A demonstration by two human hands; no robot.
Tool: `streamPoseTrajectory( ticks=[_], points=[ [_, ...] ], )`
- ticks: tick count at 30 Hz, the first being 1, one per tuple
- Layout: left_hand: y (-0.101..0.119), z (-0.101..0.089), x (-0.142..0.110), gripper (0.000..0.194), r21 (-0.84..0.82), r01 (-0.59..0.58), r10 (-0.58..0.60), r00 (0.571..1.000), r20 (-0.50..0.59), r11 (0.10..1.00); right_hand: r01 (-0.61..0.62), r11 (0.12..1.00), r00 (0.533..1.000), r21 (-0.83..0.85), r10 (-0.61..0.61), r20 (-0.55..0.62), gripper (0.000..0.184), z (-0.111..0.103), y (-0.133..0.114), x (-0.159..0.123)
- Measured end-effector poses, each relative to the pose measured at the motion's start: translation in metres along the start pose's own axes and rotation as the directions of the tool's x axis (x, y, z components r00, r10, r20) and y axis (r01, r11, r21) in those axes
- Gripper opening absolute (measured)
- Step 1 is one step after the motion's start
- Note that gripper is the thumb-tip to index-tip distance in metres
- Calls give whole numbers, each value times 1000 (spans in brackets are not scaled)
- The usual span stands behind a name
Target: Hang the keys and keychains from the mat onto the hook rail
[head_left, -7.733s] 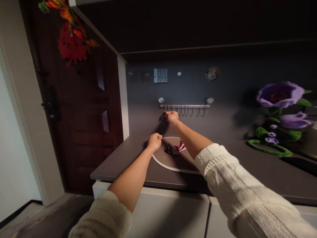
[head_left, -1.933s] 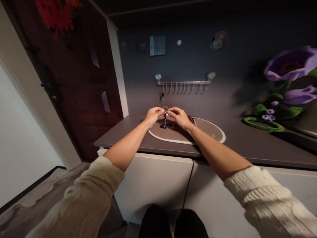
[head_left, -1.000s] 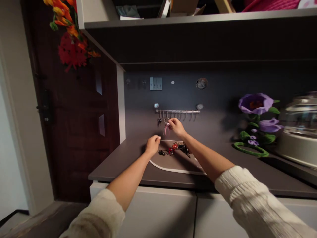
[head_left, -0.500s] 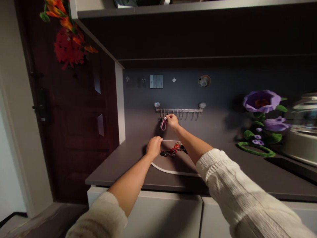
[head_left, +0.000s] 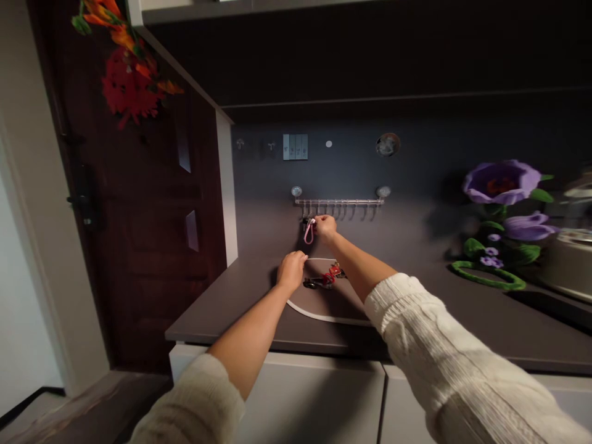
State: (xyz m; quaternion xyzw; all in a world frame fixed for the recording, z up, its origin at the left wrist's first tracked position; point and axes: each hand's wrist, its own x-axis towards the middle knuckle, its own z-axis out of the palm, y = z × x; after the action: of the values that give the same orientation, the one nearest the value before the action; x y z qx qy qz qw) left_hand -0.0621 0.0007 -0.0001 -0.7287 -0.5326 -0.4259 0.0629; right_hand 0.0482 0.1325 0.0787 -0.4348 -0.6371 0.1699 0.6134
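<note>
My right hand [head_left: 325, 228] is closed in a pinch on a keychain with a pink loop strap [head_left: 309, 232], just under the left end of a clear hook rail [head_left: 340, 202] on the wall. Small dark and metal pieces hang by the strap; whether they touch a hook I cannot tell. Down on the counter, my left hand [head_left: 292, 269] closes its fingers at the left edge of a white-rimmed tray [head_left: 319, 318]. Inside the tray lie red and black keychains with keys [head_left: 327, 279], partly behind my right forearm.
Purple knitted flowers [head_left: 502, 185] with a green ring base stand on the counter [head_left: 222, 296] at right, beside a pale appliance [head_left: 571, 259]. A shelf [head_left: 351, 55] overhangs above. Switches [head_left: 295, 147] sit on the wall. The dark red door [head_left: 152, 277] is at left.
The view has shifted slightly, so the scene sits a little differently. My right hand and the keychain stay close under the rail's left end; my left hand remains at the tray's edge.
</note>
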Motion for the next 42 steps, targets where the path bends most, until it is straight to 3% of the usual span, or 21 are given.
streamPoseTrajectory(
  ticks=[4,12,18,22,26,30,33,37,42],
  points=[
    [-2,1,1,26,-10,3,-3,1000,-2,1000,-130,991,989,22,132,-65,22,0,2,-2],
    [-3,-1,0,23,-100,7,-8,1000,-9,995,-134,991,990,10,135,-51,20,-4,3,-8],
    [-2,-6,-3,17,-220,21,-24,1000,-12,975,-103,994,995,37,103,-2,20,-18,-4,-23],
    [-3,-10,-5,15,-370,60,-53,998,28,927,-170,982,985,78,167,49,17,-35,-16,-46],
    [-2,-13,-5,13,-493,118,-67,990,120,862,-179,973,965,145,144,221,15,-51,-21,-80],
    [-1,-17,-7,11,-541,156,-40,975,220,827,-123,981,936,147,65,346,16,-63,-14,-112],
    [-3,-21,-7,16,-568,265,-70,938,341,779,-23,997,916,67,-6,401,20,-70,-7,-128],
    [-10,-25,-8,20,-616,359,-86,900,427,702,110,988,855,-110,-38,517,18,-78,-6,-140],
    [-15,-30,-11,22,-620,442,-54,839,542,648,210,960,793,-184,-57,607,16,-81,-6,-144]
  ],
)
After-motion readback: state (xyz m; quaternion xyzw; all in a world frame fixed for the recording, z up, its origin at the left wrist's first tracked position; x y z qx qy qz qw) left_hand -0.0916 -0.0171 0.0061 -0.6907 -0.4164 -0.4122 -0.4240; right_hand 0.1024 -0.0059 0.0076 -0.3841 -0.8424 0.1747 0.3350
